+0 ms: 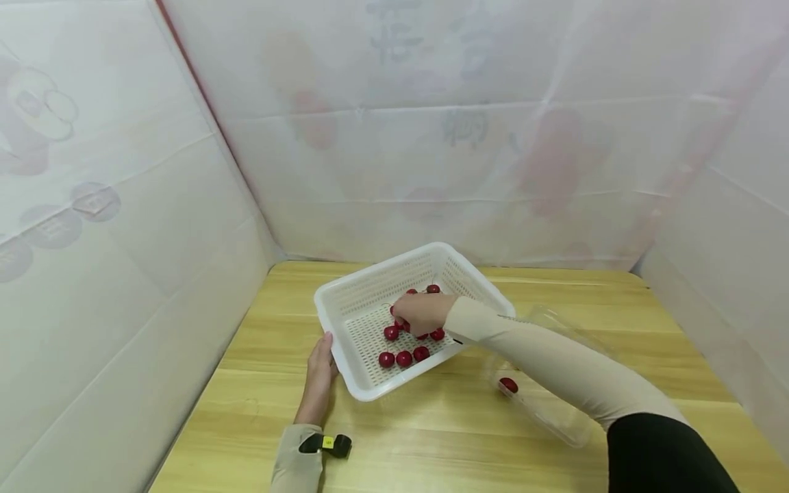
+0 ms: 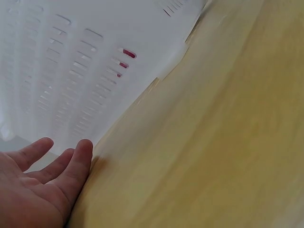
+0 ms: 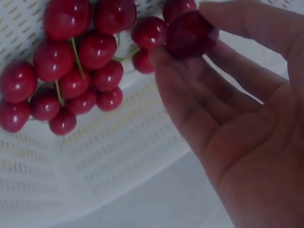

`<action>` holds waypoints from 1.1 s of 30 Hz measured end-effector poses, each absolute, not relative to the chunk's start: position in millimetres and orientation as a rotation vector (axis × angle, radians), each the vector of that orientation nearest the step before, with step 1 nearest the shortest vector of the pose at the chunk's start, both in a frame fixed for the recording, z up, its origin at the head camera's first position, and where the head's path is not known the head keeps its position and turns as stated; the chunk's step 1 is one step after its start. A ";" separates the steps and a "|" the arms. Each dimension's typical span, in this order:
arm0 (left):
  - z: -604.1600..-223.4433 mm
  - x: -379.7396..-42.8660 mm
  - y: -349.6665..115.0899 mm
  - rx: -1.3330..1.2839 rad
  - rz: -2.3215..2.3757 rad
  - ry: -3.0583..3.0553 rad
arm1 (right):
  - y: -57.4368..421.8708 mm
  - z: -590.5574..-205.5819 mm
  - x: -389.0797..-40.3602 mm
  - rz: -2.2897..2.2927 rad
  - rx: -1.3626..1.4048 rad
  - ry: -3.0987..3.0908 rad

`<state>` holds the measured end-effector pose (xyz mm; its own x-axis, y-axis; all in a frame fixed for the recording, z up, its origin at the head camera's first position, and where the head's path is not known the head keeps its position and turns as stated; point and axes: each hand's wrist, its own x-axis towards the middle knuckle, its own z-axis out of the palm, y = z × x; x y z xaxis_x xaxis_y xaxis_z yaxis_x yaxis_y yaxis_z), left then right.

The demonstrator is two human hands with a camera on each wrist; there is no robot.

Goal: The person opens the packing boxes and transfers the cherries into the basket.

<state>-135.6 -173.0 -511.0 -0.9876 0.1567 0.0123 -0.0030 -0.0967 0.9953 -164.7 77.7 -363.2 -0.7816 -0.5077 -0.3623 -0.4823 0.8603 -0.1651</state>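
A white perforated plastic basket [image 1: 364,286] stands on the wooden table, with several red cherries [image 1: 404,359] on its floor, some with green stems. Reaching into it from the right, my right hand [image 1: 424,313] pinches one dark red cherry [image 3: 192,34] between thumb and fingertips. Other cherries [image 3: 53,60] lie in a cluster beside that hand in the right wrist view. At the basket's left side, my left hand [image 1: 318,375] touches the outer wall [image 2: 111,28] near the rim. Its fingers [image 2: 78,166] are extended, only slightly bent.
To the right of the basket lies a clear plastic container [image 1: 570,435], partly hidden beneath the right forearm. A single cherry [image 1: 508,385] shows at its left end. White printed sheeting [image 1: 394,157] encloses the table [image 1: 259,411] at the back and sides.
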 end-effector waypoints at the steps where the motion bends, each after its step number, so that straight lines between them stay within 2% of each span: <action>1: -510.8 -135.0 -171.8 0.178 2.248 2.030 | 75.9 -364.8 -164.6 -0.065 -0.712 2.618; 12: -507.8 -133.7 -164.4 0.202 2.274 2.006 | 63.8 -376.7 -166.6 0.130 -0.689 2.547; 20: -509.4 -134.4 -159.3 0.188 2.258 1.984 | 65.3 -382.2 -167.0 0.096 -0.587 2.544; 27: -509.7 -133.1 -159.1 0.207 2.242 1.994 | 86.3 -333.8 -157.8 -0.077 -0.751 2.700; 33: -507.0 -133.2 -160.4 0.212 2.208 1.999 | 132.7 -300.6 -117.3 -0.364 -0.926 2.826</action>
